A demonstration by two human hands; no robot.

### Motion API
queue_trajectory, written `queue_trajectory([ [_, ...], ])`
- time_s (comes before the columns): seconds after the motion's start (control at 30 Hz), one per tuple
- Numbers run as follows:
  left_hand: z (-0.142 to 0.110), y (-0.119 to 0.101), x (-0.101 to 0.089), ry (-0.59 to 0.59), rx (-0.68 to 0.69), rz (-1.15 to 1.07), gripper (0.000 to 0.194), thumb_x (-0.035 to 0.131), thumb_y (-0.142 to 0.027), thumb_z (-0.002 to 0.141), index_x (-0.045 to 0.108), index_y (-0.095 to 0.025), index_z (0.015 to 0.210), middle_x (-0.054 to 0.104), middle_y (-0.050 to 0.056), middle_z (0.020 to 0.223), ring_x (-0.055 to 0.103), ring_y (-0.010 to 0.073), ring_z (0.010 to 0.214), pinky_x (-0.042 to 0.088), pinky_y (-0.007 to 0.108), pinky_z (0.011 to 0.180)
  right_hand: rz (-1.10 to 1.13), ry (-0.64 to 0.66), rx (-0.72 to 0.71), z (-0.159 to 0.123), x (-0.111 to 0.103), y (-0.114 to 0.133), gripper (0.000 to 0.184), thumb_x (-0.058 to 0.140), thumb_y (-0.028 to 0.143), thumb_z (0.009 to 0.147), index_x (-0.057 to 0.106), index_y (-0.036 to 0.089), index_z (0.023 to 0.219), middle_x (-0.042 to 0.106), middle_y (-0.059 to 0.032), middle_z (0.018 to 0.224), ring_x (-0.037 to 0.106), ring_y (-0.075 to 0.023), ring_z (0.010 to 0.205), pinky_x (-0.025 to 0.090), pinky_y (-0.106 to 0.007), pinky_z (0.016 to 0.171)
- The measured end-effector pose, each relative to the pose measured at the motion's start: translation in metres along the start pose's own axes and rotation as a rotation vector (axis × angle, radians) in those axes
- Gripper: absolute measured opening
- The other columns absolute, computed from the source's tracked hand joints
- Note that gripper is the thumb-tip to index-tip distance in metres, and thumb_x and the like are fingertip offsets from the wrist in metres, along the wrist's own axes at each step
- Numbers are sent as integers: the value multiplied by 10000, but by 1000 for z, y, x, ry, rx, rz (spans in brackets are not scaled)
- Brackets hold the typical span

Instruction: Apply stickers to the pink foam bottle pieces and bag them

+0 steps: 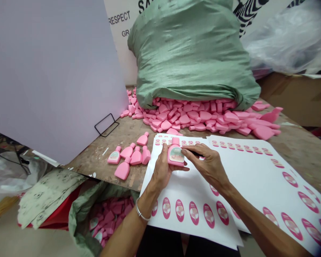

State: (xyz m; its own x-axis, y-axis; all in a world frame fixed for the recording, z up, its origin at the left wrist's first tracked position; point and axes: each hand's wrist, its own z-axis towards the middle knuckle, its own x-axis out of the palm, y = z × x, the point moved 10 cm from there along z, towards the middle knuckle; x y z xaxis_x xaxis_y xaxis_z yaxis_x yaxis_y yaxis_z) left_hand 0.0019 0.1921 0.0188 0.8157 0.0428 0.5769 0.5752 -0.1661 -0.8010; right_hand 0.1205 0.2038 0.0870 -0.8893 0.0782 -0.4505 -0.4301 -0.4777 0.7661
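My left hand (162, 167) is closed around a small pink plastic bottle (175, 160), held upright over the sticker sheets. On the bottle's front is a pale green and white label (177, 154). My right hand (207, 160) is closed, thumb and forefinger at the label's right edge. A slim dark tool (194, 153) shows between its fingers; its kind cannot be made out. Beneath both hands lies a white sheet of stickers (187, 185) with pink oval ones along its lower edge. A second sticker sheet (238, 167) lies to the right.
Several pink bottles (122, 170) lie left of the sheets, one labelled (114, 156). Behind, a green sack (195, 53) spills a heap of pink bottles (203, 116). A wire stand (107, 125) is by a white panel (50, 71). Below the table edge, an open sack (80, 221) holds bottles.
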Motion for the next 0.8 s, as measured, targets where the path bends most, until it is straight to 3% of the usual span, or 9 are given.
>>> queue_trajectory([
  [0.17,0,-1,4,44,-2,-8,467,427,-521,903,612,-105,1004,661,91,845,655,189,718,585,398,692,-61,-29,-74,1,-1,8,152,623,357,838,721,242,855,719,-21,834,601,-183,766,463,-374,792],
  [0.27,0,-4,8,98,29,8,337,592,-417,834,578,-139,1024,635,42,836,641,161,701,577,413,728,-118,-46,-125,1,-2,11,152,612,343,852,716,233,870,707,-16,803,584,-170,748,442,-347,764],
  [0.37,-2,-8,11,153,50,50,366,683,-231,751,530,-167,1077,610,8,845,627,139,719,568,415,762,-294,-33,-195,3,-1,13,200,587,366,866,714,217,910,694,-33,773,580,-186,756,408,-351,736],
  [0.47,-5,-10,12,163,25,35,355,656,-190,760,500,-152,1077,599,21,856,613,141,747,568,416,758,-514,-62,-145,7,-9,0,339,598,478,830,700,184,966,697,-85,833,599,-250,833,397,-401,769],
  [0.53,-10,-8,16,178,-11,22,342,641,-183,772,496,-148,1079,592,31,870,604,145,770,565,422,770,-456,-52,-42,9,-15,-13,490,635,546,769,649,179,1093,692,-112,991,612,-277,922,428,-410,793],
  [0.67,-29,4,28,303,-124,73,411,621,-182,783,482,-177,1170,588,29,882,608,156,776,547,439,807,-77,227,58,10,12,-33,672,664,549,729,482,247,1302,583,-81,1280,603,-237,1076,497,-352,844],
  [0.73,-37,5,19,305,-130,212,417,587,-248,816,466,-182,1209,618,72,985,627,179,789,531,442,826,-84,204,77,20,11,-47,628,654,531,742,500,243,1279,580,-81,1285,595,-237,1094,494,-354,870],
  [0.8,-35,-8,-15,139,-49,505,449,559,-318,837,445,-186,1251,603,123,1151,634,228,905,483,456,905,-247,134,136,39,5,-74,560,620,512,773,535,206,1235,616,-99,1228,604,-246,1065,483,-353,860],
])
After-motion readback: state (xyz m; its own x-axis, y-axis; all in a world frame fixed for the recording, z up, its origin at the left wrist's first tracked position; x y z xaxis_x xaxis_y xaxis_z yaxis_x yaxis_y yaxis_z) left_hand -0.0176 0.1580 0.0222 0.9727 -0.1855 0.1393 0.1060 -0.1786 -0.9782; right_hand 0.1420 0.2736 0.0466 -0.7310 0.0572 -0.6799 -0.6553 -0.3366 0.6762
